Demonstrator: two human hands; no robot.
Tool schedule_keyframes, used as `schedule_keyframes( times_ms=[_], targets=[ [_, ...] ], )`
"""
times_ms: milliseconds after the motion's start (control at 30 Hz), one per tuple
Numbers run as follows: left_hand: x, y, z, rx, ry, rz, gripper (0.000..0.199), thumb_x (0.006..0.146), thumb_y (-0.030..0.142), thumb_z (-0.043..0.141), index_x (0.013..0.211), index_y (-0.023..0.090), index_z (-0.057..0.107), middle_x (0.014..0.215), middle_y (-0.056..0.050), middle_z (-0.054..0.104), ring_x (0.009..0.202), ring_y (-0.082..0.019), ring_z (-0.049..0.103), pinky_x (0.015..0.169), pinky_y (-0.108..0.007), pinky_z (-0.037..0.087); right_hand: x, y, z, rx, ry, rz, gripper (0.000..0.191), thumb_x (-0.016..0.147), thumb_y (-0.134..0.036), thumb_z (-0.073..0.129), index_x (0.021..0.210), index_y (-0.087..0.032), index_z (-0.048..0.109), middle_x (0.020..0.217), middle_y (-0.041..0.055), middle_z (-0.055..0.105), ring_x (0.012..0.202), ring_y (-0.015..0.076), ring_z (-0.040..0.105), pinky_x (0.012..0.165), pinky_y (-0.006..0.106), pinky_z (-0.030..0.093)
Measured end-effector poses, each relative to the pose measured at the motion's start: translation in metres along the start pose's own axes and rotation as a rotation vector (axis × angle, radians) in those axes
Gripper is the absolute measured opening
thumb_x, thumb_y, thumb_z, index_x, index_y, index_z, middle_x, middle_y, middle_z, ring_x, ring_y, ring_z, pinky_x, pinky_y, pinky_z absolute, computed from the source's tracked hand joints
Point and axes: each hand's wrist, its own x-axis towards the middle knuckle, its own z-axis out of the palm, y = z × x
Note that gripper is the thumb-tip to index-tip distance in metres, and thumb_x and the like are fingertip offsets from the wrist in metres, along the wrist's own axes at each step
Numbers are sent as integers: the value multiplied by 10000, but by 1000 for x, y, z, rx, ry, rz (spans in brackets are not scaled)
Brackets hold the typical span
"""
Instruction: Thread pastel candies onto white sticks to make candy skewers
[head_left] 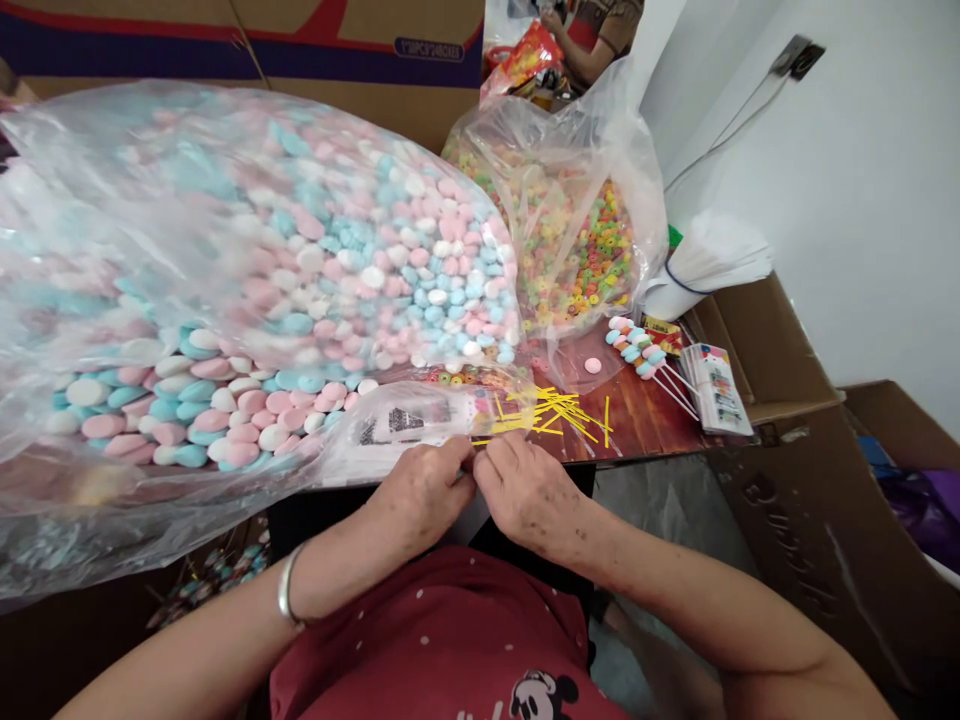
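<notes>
My left hand (430, 490) and my right hand (529, 495) meet at the table's front edge. The fingers of both are curled in and pressed together; whatever they hold is hidden behind them. Just beyond my right hand lies a loose pile of yellow twist ties (559, 410). Printed clear plastic bags (420, 418) lie flat beyond my left hand, partly under clear film. To the left, a large clear plastic bag (225, 200) bulges with pink, white and blue marshmallows (240, 430). Some of them show uncovered near its front.
Behind the ties stands a clear bag of small coloured rings (585, 250). Marshmallow skewers (637, 350) and a stack of printed packets (716, 390) lie at the table's right end. Cardboard boxes (780, 540) stand to the right. Another person's arm (589, 55) shows at the back.
</notes>
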Motion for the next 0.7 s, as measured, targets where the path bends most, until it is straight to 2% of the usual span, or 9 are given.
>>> schedule_keyframes(
  times_ms=[100,167,233,333,400,467,500,600,700],
  targets=[
    [-2,9,14,275,513,352,149,813,114,520,754,175,642,735,-97,655,720,-234,603,715,-373,471,8,7,11,4,186,288,266,946,-107,359,768,-187,540,685,50,535,657,188,464,581,309,342],
    [-5,14,20,309,680,525,109,828,128,563,797,177,654,846,-122,676,833,-253,601,812,-409,445,14,14,15,147,343,465,215,948,-144,396,785,-203,525,709,35,550,668,173,490,596,291,372],
    [-9,16,23,199,596,571,86,853,179,588,809,181,661,807,-96,669,792,-225,585,787,-376,441,18,16,13,353,478,612,150,935,-171,438,816,-212,521,737,15,569,671,152,520,613,270,407],
    [-9,14,22,-245,294,292,340,965,365,441,812,169,672,741,-70,660,702,-197,572,690,-332,451,21,5,7,592,545,693,113,907,-176,476,818,-221,530,743,-7,587,662,132,543,620,252,433],
    [-6,12,15,-590,265,113,506,971,522,357,854,161,693,793,-80,691,734,-210,595,700,-343,471,20,-7,2,723,516,652,121,891,-167,487,792,-215,536,728,-15,590,652,122,546,621,244,440],
    [-4,9,3,-794,315,169,620,910,669,351,870,173,720,833,-92,716,809,-242,616,767,-387,486,19,-15,0,865,464,638,137,885,-162,485,765,-207,535,683,-30,571,605,105,527,585,225,433],
    [-4,8,-3,-799,301,272,653,880,715,355,850,185,736,837,-98,726,858,-264,622,817,-418,484,19,-17,0,924,434,657,146,885,-164,481,755,-205,533,659,-38,556,580,98,513,561,215,425],
    [-11,3,-18,-542,50,514,599,896,667,389,748,219,758,801,-99,747,910,-287,618,934,-467,438,17,-15,3,950,455,731,150,887,-168,481,751,-203,532,634,-48,527,555,90,487,534,202,412],
    [-20,-3,-20,-452,-11,324,524,949,557,396,810,196,751,841,-86,740,823,-237,612,903,-427,459,16,-17,6,863,542,652,120,880,-148,501,783,-204,546,690,-32,555,623,98,520,604,210,440]
  ],
)
